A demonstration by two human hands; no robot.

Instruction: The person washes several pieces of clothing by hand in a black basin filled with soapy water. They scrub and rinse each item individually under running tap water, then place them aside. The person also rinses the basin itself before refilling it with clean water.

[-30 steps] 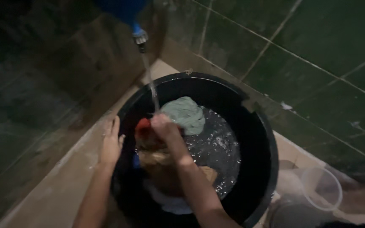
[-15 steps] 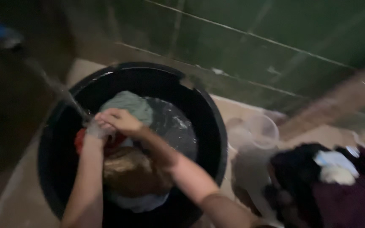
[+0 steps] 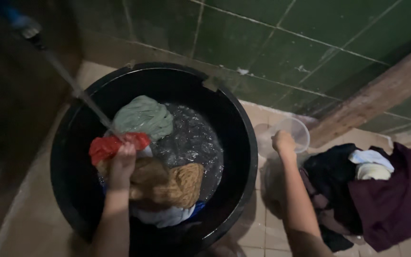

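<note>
left hand (image 3: 122,159) curled, right hand (image 3: 282,141) seemingly closed

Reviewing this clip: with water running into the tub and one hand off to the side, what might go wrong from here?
Water from the tap is pouring into the black tub, already holding water and clothes; it may overflow. The stream lands beside the left hand on the red cloth, so splashing onto the tiled floor seems likely. The right hand grips the clear container, which could tip.
</note>
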